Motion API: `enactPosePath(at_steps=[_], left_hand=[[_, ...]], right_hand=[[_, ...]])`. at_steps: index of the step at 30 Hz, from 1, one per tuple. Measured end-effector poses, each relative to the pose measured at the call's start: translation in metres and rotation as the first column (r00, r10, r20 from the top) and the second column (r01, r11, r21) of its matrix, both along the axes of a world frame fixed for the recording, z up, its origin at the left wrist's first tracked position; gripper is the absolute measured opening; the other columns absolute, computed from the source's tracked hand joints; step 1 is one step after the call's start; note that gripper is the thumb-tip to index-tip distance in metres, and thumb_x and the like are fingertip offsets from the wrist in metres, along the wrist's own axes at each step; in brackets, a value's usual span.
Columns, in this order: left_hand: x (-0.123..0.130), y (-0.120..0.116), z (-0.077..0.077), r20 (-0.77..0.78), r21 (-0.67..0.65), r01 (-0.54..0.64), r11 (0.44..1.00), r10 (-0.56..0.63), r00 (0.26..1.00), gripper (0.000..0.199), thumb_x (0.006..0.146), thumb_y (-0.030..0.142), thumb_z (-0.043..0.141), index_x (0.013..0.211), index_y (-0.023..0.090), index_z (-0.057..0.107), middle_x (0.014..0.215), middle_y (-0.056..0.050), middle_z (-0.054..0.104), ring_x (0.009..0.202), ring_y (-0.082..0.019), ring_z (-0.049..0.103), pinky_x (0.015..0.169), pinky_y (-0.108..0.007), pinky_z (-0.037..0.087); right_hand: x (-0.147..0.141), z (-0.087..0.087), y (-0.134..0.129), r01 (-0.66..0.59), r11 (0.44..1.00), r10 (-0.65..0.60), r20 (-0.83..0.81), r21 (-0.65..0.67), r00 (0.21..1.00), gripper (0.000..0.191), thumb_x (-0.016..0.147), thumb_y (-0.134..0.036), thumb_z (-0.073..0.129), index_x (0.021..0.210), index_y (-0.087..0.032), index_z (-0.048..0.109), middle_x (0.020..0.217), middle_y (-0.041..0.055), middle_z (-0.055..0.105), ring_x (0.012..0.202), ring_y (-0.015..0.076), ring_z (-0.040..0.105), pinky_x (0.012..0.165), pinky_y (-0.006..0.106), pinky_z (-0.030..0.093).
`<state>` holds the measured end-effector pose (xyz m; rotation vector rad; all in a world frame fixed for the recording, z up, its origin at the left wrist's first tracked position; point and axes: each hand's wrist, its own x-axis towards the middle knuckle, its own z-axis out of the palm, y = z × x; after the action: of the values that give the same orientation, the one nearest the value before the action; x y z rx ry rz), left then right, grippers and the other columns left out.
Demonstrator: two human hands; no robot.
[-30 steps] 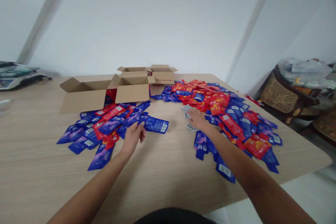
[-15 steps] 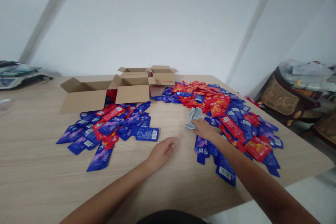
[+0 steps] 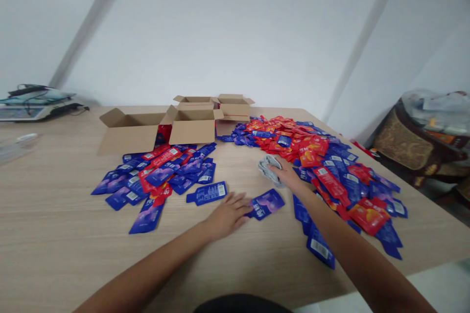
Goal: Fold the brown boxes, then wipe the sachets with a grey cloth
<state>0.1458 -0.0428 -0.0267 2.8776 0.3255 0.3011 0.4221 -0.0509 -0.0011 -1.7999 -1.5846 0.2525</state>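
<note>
My left hand (image 3: 228, 216) is low over the table, its fingertips on the narrow end of a blue pouch (image 3: 269, 204) with purple artwork, holding that end. The pouch's wide end points right. My right hand (image 3: 284, 172) grips a crumpled grey cloth (image 3: 269, 168) just above and beyond this pouch. Another blue pouch (image 3: 211, 193), barcode side up, lies just left of my left hand's fingers. To the right, partly behind my right forearm, spreads a large pile of red and blue pouches (image 3: 330, 171).
A smaller heap of blue and red pouches (image 3: 161, 171) lies on the left. Behind it stand several open cardboard boxes, the nearest a box (image 3: 128, 138) with raised flaps. A scale (image 3: 33, 110) sits at the far left. Beyond the table's right edge is a patterned chair (image 3: 400, 137) loaded with bags.
A blue pouch has come from the near edge of the right pile to my left hand, which now touches its narrow end. The cloth is bunched tighter in my right hand. The view has shifted slightly.
</note>
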Motion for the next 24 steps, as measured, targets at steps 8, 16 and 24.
enactPosePath(at_steps=[8, 16, 24], left_hand=[[-0.015, 0.006, -0.01, 0.017, 0.141, -0.219, 0.966, 0.219, 0.976, 0.031, 0.086, 0.037, 0.057, 0.108, 0.016, 0.059, 0.108, -0.01, 0.06, 0.104, -0.024, 0.053, 0.091, -0.038, 0.043], [0.007, 0.005, -0.016, -0.046, 0.309, -0.17, 0.936, 0.193, 0.98, 0.026, 0.095, 0.025, 0.04, 0.1, 0.015, 0.063, 0.108, -0.012, 0.059, 0.097, -0.024, 0.051, 0.079, -0.035, 0.043], [0.018, 0.0, -0.008, 0.001, 0.303, -0.26, 0.917, 0.273, 0.962, 0.059, 0.084, 0.059, 0.049, 0.117, 0.01, 0.053, 0.112, -0.016, 0.056, 0.104, -0.03, 0.048, 0.088, -0.042, 0.042]], right_hand=[[-0.119, -0.038, -0.052, -0.203, 0.968, 0.242, 0.334, -0.147, 0.911, 0.045, 0.075, -0.018, 0.053, 0.12, -0.016, 0.05, 0.137, 0.0151, 0.042, 0.129, 0.0307, 0.031, 0.104, 0.05, 0.023], [-0.049, -0.051, -0.013, 0.144, 0.97, -0.124, 0.114, -0.194, 0.986, 0.053, 0.07, -0.004, 0.046, 0.122, -0.012, 0.048, 0.132, 0.018, 0.047, 0.126, 0.0288, 0.036, 0.103, 0.044, 0.025], [-0.022, -0.036, 0.023, 0.179, 0.971, -0.226, -0.354, -0.161, 0.908, 0.03, 0.081, -0.031, 0.042, 0.106, -0.017, 0.052, 0.094, 0.0079, 0.064, 0.083, 0.0204, 0.06, 0.073, 0.034, 0.047]])
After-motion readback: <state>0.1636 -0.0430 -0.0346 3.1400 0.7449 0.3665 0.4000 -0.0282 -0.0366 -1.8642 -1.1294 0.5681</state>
